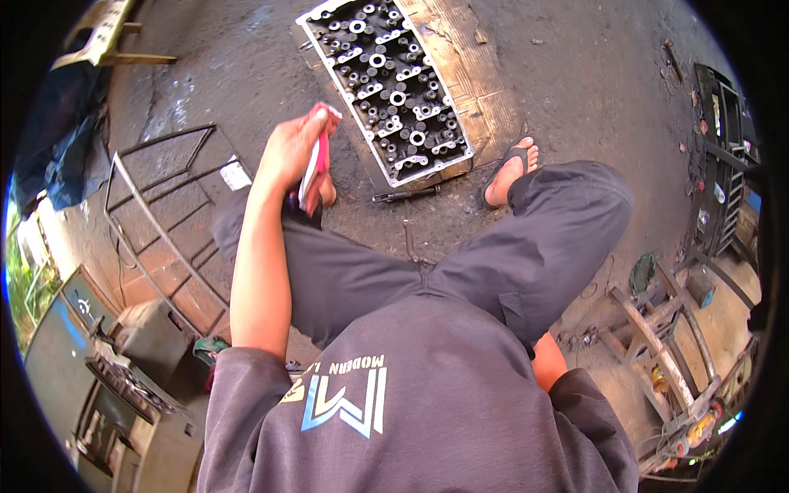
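My left hand is raised over my left knee, its fingers closed on a thin, folded red and white piece; cloth or packet, I cannot tell. Ahead of it, slightly to the right, lies an engine cylinder head with a pale rim and dark, oily valve springs inside. A dark slim tool lies by the near end of the cylinder head. My right hand is hidden; only a bit of its forearm shows beside my right thigh.
A brown sheet, probably cardboard, lies under the cylinder head on the dark, stained floor. At left stands a metal-bar frame, with a plastic chair beyond it. Another metal frame is at lower right. My sandaled right foot is near the cylinder head.
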The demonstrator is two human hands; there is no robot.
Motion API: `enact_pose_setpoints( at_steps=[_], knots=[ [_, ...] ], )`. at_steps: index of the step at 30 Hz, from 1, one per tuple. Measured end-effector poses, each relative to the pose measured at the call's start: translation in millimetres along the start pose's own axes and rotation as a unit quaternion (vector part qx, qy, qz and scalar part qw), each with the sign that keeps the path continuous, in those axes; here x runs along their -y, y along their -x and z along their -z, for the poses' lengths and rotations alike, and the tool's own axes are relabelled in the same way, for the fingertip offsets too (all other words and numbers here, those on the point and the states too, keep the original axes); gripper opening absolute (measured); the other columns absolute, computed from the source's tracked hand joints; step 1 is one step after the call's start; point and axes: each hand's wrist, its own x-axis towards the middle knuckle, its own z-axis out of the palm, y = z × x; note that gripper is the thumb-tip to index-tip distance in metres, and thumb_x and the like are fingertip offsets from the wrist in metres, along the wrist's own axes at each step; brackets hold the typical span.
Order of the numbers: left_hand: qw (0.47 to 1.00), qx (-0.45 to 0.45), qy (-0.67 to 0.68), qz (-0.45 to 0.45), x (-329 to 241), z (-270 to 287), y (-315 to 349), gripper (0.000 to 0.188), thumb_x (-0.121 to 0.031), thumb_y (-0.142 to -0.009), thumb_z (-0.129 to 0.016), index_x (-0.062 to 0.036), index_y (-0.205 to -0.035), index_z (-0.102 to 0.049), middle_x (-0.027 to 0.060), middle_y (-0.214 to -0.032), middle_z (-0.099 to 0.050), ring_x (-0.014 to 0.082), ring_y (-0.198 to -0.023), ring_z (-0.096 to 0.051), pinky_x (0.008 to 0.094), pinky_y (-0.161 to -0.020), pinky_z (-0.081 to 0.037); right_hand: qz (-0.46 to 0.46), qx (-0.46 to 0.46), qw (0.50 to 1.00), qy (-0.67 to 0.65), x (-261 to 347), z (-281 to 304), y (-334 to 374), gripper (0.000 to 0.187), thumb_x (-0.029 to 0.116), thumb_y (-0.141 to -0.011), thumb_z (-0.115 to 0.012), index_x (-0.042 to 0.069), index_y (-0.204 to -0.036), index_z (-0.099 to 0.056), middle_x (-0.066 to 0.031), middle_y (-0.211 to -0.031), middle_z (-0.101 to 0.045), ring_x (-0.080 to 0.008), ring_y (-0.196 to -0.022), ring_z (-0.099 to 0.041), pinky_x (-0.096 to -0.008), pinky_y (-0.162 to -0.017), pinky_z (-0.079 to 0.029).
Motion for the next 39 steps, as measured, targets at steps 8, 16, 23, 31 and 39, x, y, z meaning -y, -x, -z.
enact_pose_setpoints(
  at_steps=[8, 16, 23, 31, 39],
  knots=[
    [0.939, -0.219, 0.076, -0.253, -61, 6, 178, 0.04, -0.014, -0.098, -0.059, 0.0014, -0.135, -0.064, 0.006, -0.104, -0.072, 0.0112, -0.088, -0.064, 0.0238, -0.08, -0.05, 0.246, -0.068, 0.906, -0.337, 23, 170, 59, 0.037, 0.025, -0.102, -0.064, -0.001, -0.128, -0.069, -0.0097, -0.105, -0.075, -0.0162, -0.086, -0.069, -0.0308, -0.077, -0.055],
    [0.987, -0.06, -0.099, -0.114, 5, -92, 349, 0.013, -0.012, -0.085, -0.079, -0.0038, -0.092, -0.072, 0.01, -0.088, -0.063, 0.0256, -0.086, -0.063, 0.0357, -0.081, -0.051, 0.487, -0.18, 0.716, -0.466, 112, 256, 257, 0.033, 0.023, -0.105, -0.061, 0.0, -0.127, -0.07, -0.0101, -0.108, -0.073, -0.0161, -0.091, -0.069, -0.0308, -0.082, -0.057],
    [0.985, -0.095, -0.013, -0.144, -55, -79, 240, 0.032, -0.02, -0.085, -0.082, -0.0017, -0.102, -0.063, 0.0127, -0.093, -0.068, 0.0216, -0.086, -0.068, 0.0361, -0.078, -0.052, 0.588, 0.117, 0.749, -0.283, 282, 211, 238, 0.032, 0.024, -0.104, -0.063, -0.001, -0.122, -0.072, -0.0069, -0.102, -0.074, -0.0133, -0.086, -0.069, -0.0281, -0.079, -0.056],
    [0.926, 0.006, -0.368, -0.088, -123, -121, -44, 0.034, -0.03, -0.093, -0.063, -0.0072, -0.117, -0.071, 0.0208, -0.102, -0.075, 0.0396, -0.098, -0.072, 0.0441, -0.086, -0.056, 0.115, 0.047, 0.926, -0.356, 386, 58, -72, 0.02, 0.017, -0.093, -0.055, 0.003, -0.086, -0.067, -0.01, -0.072, -0.066, -0.0243, -0.055, -0.063, -0.0399, -0.044, -0.045],
    [0.937, 0.131, -0.313, -0.079, -79, -187, -144, 0.047, -0.021, -0.086, -0.065, -0.0047, -0.131, -0.067, 0.0221, -0.12, -0.071, 0.0383, -0.113, -0.068, 0.0436, -0.1, -0.052, -0.017, -0.011, 0.952, -0.305, 312, -118, -171, 0.016, 0.014, -0.096, -0.058, 0.004, -0.097, -0.071, -0.0065, -0.079, -0.069, -0.0159, -0.061, -0.062, -0.0332, -0.046, -0.042]
  ],
)
